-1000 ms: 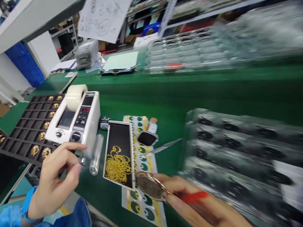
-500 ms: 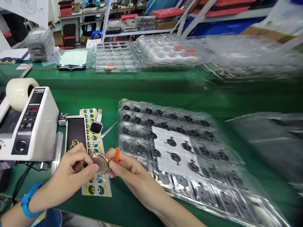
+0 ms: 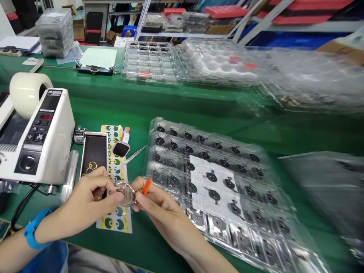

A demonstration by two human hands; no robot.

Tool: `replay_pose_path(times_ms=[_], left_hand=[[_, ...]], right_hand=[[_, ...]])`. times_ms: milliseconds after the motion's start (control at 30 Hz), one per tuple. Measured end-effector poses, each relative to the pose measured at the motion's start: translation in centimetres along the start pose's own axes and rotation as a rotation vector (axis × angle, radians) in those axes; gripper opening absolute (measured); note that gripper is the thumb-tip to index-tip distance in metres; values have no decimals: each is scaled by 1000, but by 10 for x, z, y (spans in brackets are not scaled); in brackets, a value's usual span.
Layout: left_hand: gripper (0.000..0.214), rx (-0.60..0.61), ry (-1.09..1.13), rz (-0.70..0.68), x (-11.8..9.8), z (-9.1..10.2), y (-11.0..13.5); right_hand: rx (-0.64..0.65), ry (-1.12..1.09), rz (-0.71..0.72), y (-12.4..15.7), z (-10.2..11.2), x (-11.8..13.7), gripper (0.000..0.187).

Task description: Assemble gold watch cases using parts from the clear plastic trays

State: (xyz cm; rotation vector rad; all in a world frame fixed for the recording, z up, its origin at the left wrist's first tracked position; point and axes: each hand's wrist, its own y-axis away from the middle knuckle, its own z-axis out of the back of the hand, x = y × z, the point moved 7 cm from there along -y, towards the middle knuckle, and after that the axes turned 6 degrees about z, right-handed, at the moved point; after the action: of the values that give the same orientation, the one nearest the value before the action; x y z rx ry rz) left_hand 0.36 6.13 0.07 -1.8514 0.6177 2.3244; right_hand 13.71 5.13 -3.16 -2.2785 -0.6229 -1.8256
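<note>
Between my hands is a round metallic watch case (image 3: 127, 194), its shiny face turned up. My left hand (image 3: 91, 197), with a blue band on the wrist, pinches its left side between thumb and fingers. From the right, my right hand (image 3: 159, 204) grips the other edge, and an orange strip (image 3: 146, 186) sticks out between its fingers. Under the hands lies a sticker sheet (image 3: 113, 223) with green and yellow shapes. Just beyond them rest a square smartwatch (image 3: 121, 149), a pair of tweezers (image 3: 133, 156) and a black shallow tray (image 3: 95, 149) holding yellow rings.
A white tape dispenser (image 3: 42, 140) stands at the left. To the right lies a large clear blister tray (image 3: 167, 148) of black round parts, with a white paper (image 3: 224, 172) among them. More clear trays (image 3: 153, 60) and a clipboard (image 3: 98, 58) sit on the back ledge.
The camera view has shifted, so the bench things appear further right. Both hands still hold the round watch case in much the same pose.
</note>
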Motion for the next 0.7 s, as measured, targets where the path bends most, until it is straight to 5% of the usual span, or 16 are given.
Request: replay_pose_path(times_ms=[467, 700], left_hand=[[27, -62, -52, -34, 3, -2, -1], [27, -370, -459, -334, -11, 15, 14]], right_hand=[[-10, -9, -23, 0, 0, -4, 40], [43, -115, 60, -4, -9, 4, 45]])
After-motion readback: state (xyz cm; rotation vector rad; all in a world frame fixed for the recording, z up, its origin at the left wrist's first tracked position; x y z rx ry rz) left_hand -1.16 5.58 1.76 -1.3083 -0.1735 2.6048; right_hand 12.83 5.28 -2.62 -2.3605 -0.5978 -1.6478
